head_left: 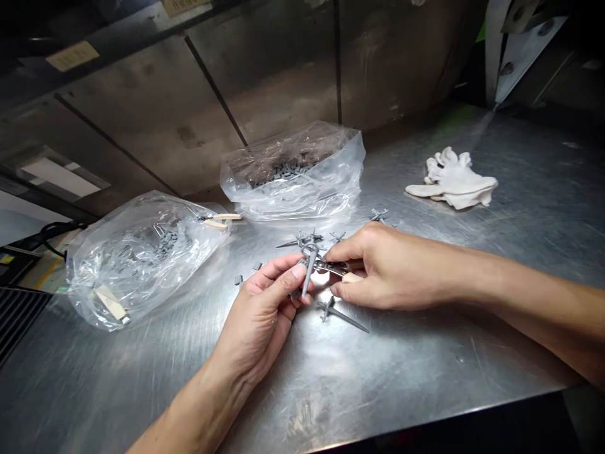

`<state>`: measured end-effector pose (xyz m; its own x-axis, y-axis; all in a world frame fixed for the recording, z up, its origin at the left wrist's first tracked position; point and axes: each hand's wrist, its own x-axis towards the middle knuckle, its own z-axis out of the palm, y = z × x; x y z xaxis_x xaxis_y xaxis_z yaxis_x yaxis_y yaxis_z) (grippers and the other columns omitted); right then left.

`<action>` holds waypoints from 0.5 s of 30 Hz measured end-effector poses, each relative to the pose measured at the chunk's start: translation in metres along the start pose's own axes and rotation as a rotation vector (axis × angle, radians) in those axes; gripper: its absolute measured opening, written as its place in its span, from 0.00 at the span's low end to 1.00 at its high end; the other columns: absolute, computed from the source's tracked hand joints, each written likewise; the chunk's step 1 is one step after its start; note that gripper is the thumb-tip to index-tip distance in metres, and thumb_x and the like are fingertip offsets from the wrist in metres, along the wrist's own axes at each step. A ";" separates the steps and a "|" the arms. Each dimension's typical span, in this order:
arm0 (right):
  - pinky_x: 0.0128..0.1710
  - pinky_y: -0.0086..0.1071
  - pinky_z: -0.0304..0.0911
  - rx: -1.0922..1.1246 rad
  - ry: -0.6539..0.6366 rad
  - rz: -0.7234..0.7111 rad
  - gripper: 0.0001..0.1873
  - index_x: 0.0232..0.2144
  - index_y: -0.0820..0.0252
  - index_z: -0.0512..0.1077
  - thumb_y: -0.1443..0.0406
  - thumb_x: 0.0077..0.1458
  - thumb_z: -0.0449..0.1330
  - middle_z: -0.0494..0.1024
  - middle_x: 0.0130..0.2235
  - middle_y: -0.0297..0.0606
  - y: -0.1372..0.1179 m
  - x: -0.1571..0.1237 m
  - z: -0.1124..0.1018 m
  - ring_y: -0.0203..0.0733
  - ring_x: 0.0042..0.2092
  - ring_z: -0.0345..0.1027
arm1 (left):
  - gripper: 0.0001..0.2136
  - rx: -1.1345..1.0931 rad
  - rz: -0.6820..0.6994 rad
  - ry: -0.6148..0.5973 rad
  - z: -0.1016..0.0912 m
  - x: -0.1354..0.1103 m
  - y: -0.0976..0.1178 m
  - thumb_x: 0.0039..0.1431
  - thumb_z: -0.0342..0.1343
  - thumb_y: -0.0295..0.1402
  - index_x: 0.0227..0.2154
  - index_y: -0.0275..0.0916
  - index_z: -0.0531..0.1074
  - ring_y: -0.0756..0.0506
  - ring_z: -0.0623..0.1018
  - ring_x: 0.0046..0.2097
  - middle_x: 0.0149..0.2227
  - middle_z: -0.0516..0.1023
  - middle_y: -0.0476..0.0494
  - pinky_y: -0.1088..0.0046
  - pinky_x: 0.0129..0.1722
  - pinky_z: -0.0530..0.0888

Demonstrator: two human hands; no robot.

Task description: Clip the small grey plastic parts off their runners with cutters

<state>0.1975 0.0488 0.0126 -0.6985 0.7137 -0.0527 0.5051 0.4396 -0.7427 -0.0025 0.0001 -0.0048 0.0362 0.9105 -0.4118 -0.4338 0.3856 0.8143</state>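
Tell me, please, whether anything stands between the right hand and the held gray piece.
Only the cream-handled tool in the right hand, its tip beside the gray piece in the left hand; nothing else visible intervenes.

Both arms are bare, and the two hands meet near the middle of the view, fingertips close together. The left forearm [198, 397] rises from the bottom edge, slanting up and rightward to a lightly creased wrist [239, 372]. The left hand [265, 309] is turned partly palm up, its thumb [283, 285] lying forward toward the index fingertip in a closed pinch grip, the other fingers curled underneath. The right forearm [510, 284] enters from the right edge, angled slightly upward toward the left. The right hand [378, 268] shows its back, knuckles raised, index finger [347, 247] pointing left, thumb [352, 291] below it, the grip drawn in.
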 end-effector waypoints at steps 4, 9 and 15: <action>0.23 0.29 0.47 -0.037 0.002 0.016 0.07 0.26 0.59 0.74 0.65 0.55 0.60 0.67 0.22 0.28 -0.001 0.000 0.000 0.31 0.24 0.56 | 0.10 0.010 0.001 0.001 -0.001 0.000 -0.001 0.48 0.73 0.26 0.34 0.33 0.82 0.52 0.76 0.30 0.30 0.79 0.44 0.81 0.29 0.76; 0.24 0.30 0.45 -0.043 0.002 0.007 0.07 0.24 0.59 0.71 0.65 0.54 0.60 0.66 0.21 0.28 -0.001 0.000 -0.001 0.31 0.24 0.55 | 0.10 0.017 -0.011 0.013 -0.002 0.000 -0.003 0.48 0.73 0.25 0.34 0.35 0.82 0.52 0.77 0.31 0.30 0.80 0.44 0.82 0.30 0.77; 0.24 0.31 0.42 -0.042 0.003 -0.005 0.11 0.22 0.59 0.65 0.66 0.54 0.60 0.63 0.20 0.27 0.001 0.001 -0.001 0.30 0.23 0.52 | 0.11 0.004 -0.028 0.023 0.000 0.000 0.000 0.46 0.74 0.24 0.33 0.35 0.83 0.52 0.78 0.30 0.30 0.81 0.44 0.82 0.31 0.78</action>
<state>0.1982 0.0502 0.0125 -0.6993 0.7132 -0.0470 0.5229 0.4657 -0.7139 -0.0022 0.0001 -0.0051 0.0276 0.8957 -0.4439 -0.4289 0.4117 0.8041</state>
